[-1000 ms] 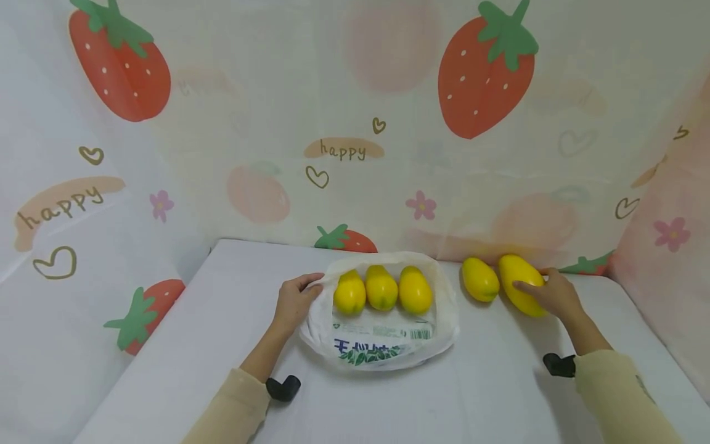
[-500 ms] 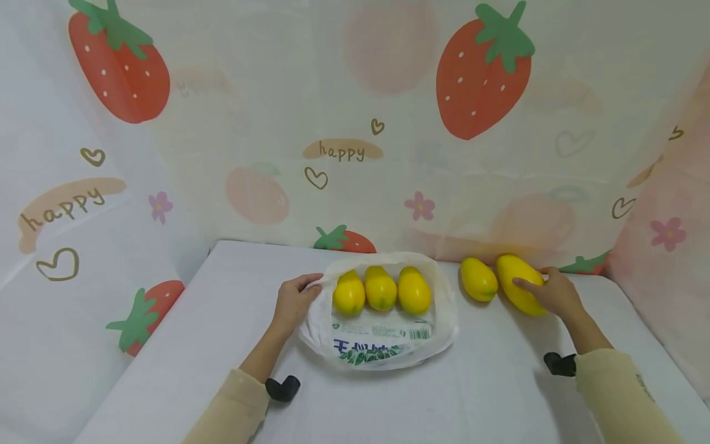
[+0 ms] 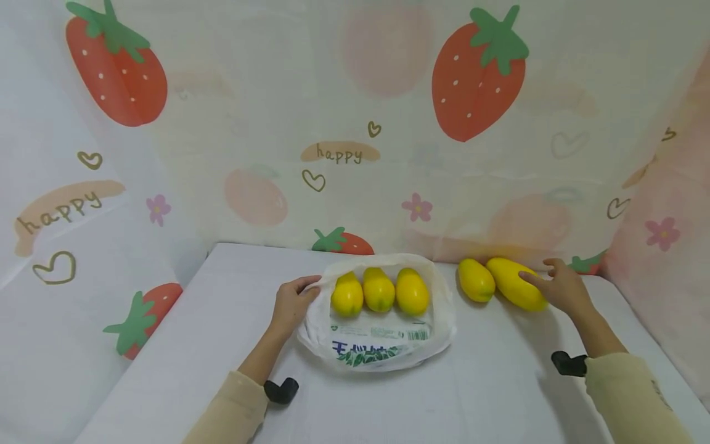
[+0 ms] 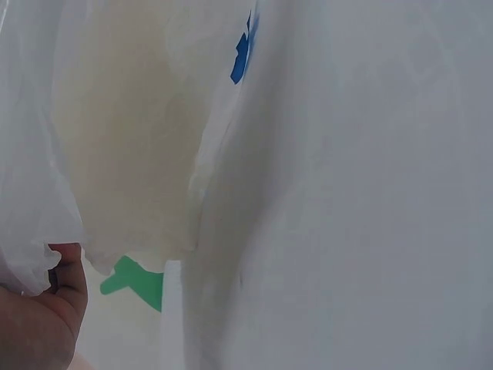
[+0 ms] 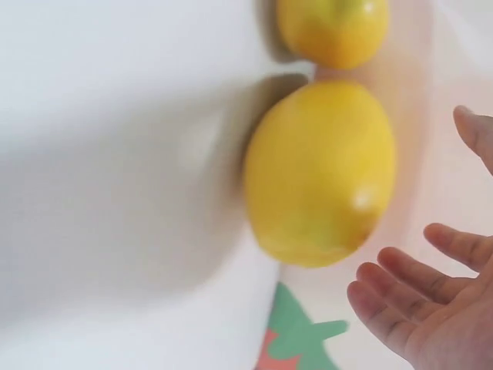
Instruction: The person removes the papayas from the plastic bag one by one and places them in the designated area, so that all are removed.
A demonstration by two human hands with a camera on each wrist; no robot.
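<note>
Far left, we've got the left hand point(image 3: 289, 307), fingers pinching the left rim of the white bag point(image 3: 445, 308). Looks light, limp and tearable; we'd hold a gathered fold of rim. Three yellow fruits point(image 3: 379, 291) in a row inside. Right of the bag, on the tabletop point(image 3: 399, 407): smaller yellow fruit point(image 3: 475, 282), then large yellow fruit point(image 3: 509, 280) just beside it. Probably stiff, smooth, a bit slippery; we'd wrap its thick middle. Right hand point(image 3: 566, 291) near it, fingers spread, released.

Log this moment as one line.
left hand: holds white bag | right hand: open near rightmost yellow fruit | bag: three yellow fruits inside
</note>
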